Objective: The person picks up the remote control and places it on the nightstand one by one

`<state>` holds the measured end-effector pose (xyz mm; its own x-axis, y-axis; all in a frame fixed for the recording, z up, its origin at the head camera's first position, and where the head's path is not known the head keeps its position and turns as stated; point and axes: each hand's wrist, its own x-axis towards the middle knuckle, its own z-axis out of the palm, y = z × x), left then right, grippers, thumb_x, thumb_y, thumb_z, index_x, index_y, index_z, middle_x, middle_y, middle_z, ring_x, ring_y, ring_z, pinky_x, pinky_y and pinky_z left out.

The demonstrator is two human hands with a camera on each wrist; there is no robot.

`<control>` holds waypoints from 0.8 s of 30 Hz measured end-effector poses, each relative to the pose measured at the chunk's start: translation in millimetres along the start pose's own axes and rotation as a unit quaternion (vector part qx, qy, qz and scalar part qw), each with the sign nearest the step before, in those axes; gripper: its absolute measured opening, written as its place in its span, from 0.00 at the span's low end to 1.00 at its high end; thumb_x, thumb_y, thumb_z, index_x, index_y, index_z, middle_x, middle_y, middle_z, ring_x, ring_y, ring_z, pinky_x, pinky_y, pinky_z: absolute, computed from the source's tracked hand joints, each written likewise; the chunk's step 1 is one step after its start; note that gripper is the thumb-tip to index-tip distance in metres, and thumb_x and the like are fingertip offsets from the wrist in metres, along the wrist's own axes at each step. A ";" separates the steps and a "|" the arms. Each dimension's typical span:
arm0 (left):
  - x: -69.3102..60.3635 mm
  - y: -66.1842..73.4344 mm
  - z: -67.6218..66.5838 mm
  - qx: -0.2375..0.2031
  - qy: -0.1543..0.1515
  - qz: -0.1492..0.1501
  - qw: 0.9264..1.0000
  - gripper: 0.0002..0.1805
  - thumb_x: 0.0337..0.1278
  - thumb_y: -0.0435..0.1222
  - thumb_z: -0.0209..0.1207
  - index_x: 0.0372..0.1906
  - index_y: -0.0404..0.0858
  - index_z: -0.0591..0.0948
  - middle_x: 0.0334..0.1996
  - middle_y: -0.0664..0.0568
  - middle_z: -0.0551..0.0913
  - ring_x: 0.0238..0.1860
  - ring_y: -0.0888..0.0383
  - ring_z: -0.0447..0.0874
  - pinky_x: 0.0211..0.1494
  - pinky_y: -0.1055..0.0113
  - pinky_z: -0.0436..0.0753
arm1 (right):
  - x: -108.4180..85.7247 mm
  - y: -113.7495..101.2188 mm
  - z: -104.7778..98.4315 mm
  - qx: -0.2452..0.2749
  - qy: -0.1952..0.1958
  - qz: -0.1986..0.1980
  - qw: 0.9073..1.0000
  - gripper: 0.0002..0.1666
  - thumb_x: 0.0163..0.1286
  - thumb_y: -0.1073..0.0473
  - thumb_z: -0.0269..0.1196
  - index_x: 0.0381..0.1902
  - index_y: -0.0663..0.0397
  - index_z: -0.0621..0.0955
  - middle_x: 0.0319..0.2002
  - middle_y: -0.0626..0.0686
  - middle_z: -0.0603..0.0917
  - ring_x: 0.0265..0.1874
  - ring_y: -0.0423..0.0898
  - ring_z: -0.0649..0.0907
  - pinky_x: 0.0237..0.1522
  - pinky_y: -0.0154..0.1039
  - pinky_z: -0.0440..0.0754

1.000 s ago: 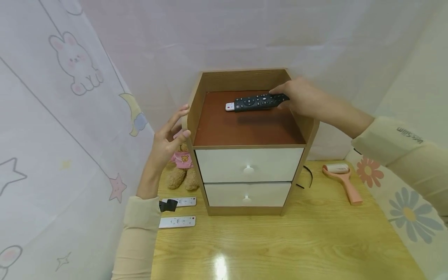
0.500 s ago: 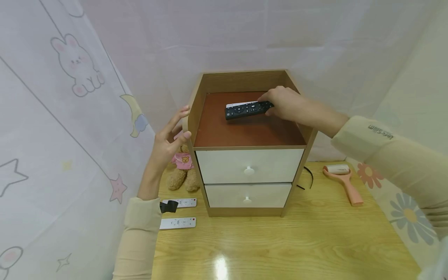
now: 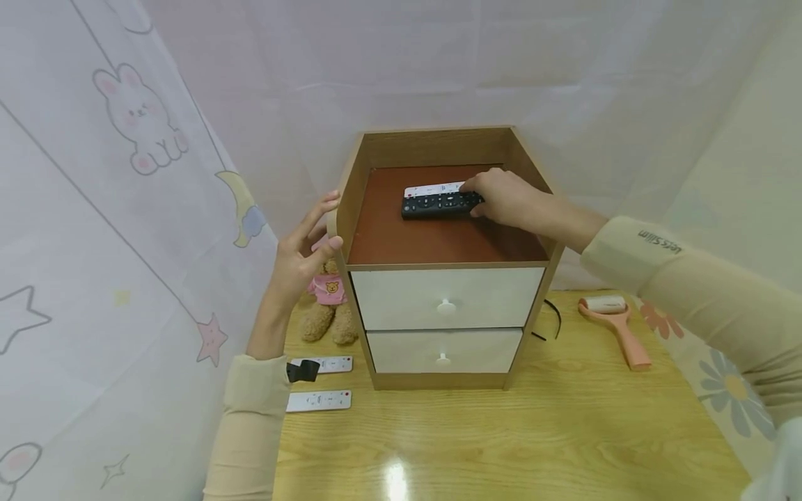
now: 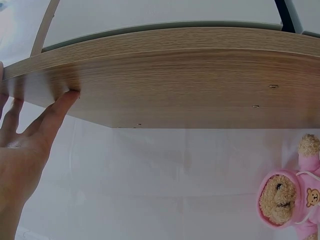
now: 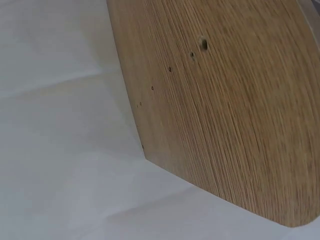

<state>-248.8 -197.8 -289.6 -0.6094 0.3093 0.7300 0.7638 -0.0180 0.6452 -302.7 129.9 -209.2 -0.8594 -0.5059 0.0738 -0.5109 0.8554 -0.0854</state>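
Note:
My right hand (image 3: 506, 200) grips the right end of a black remote control (image 3: 438, 205) low over the reddish-brown top of a small wooden cabinet (image 3: 432, 240). Just behind the black remote is a white remote control (image 3: 434, 189), its right end hidden by my fingers. My left hand (image 3: 299, 259) rests with spread fingers against the cabinet's left side panel. In the left wrist view, the fingertips of my left hand (image 4: 27, 155) touch that panel. Only the cabinet's side panel (image 5: 225, 115) and white cloth show in the right wrist view, with the right hand out of sight.
Two white remotes, one (image 3: 319, 401) in front of the other (image 3: 332, 364), lie left of the cabinet. A teddy bear (image 3: 327, 306) in pink sits behind them. An orange-handled roller (image 3: 620, 330) and a black cable (image 3: 554, 316) lie to the right. Two white drawers (image 3: 407, 299) are closed.
My right hand has carried the black remote left, forward and down, from over the white remote to just in front of it. The left hand has stayed at the side panel.

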 end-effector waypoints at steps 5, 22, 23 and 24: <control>0.5 0.6 -0.2 0.005 -0.002 0.009 1.000 0.27 0.61 0.18 0.53 0.65 0.23 0.64 0.70 0.37 0.61 0.66 0.38 0.66 0.59 0.62 0.78 | 0.6 0.6 5.0 -0.003 0.016 -0.005 1.000 0.27 0.64 0.66 0.66 0.60 0.66 0.76 0.57 0.66 0.78 0.57 0.61 0.77 0.56 0.55 0.77; 0.3 -2.2 -4.0 0.005 0.001 0.014 1.000 0.27 0.60 0.18 0.53 0.65 0.24 0.65 0.70 0.37 0.62 0.67 0.38 0.64 0.62 0.63 0.75 | 1.1 0.6 17.8 -0.007 0.050 -0.012 0.999 0.26 0.64 0.67 0.65 0.60 0.66 0.76 0.56 0.65 0.79 0.57 0.60 0.78 0.54 0.55 0.78; -0.1 -2.1 -4.3 0.005 0.002 0.012 1.000 0.27 0.60 0.18 0.53 0.65 0.24 0.65 0.70 0.37 0.62 0.67 0.39 0.64 0.63 0.63 0.75 | 1.3 0.3 18.3 -0.007 0.050 -0.013 0.999 0.26 0.64 0.66 0.65 0.60 0.66 0.76 0.56 0.65 0.79 0.57 0.60 0.78 0.54 0.55 0.78; -0.5 -1.8 -4.7 0.005 0.004 0.010 1.000 0.27 0.60 0.18 0.53 0.65 0.24 0.65 0.70 0.38 0.62 0.67 0.39 0.64 0.62 0.63 0.75 | 1.5 0.0 18.7 -0.008 0.050 -0.013 0.999 0.26 0.65 0.66 0.65 0.60 0.66 0.76 0.56 0.65 0.79 0.57 0.60 0.78 0.54 0.55 0.78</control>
<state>-250.9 -202.4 -290.0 -0.5961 0.3023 0.7438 0.7774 -0.0141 0.6288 -304.4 127.1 -227.7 -0.8390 -0.5154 0.1745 -0.5323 0.8440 -0.0662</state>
